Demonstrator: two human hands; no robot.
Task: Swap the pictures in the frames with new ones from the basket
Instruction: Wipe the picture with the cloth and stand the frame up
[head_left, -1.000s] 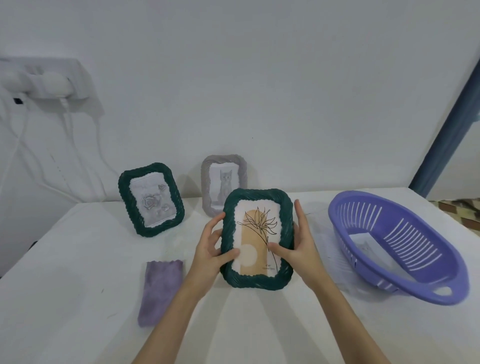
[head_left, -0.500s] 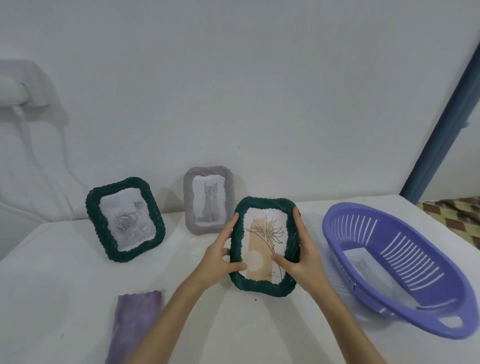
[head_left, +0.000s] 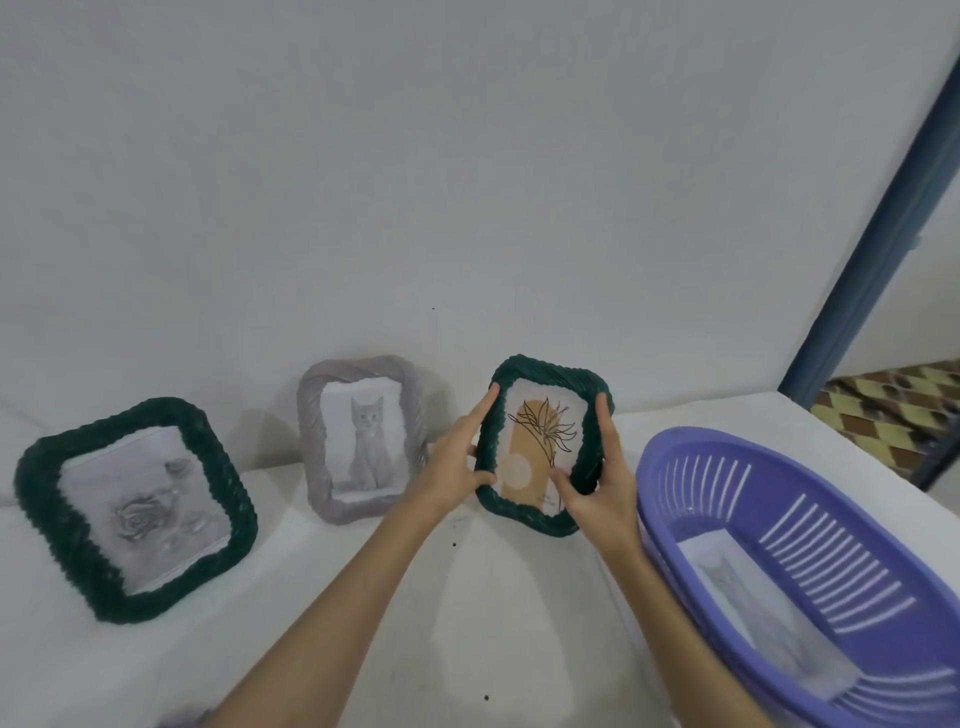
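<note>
Both arms reach forward over the white table (head_left: 467, 613). The left hand (head_left: 453, 467) and right hand (head_left: 597, 480) clasp the sides of a dark green frame (head_left: 540, 441) with a plant drawing, fingers up along its edges, thumbs across the front. It stands tilted near the wall, between the grey cat frame (head_left: 361, 439) and the purple basket (head_left: 810, 561), which holds a picture (head_left: 753, 597).

Setting: plain domestic room, likely a home. Evidence: bare white painted wall (head_left: 467, 182) at far side; white table surface (head_left: 493, 597) along it; dark blue upright post (head_left: 872, 218) at right; checked yellow-and-brown patterned floor covering (head_left: 883, 410) at far right.
</note>
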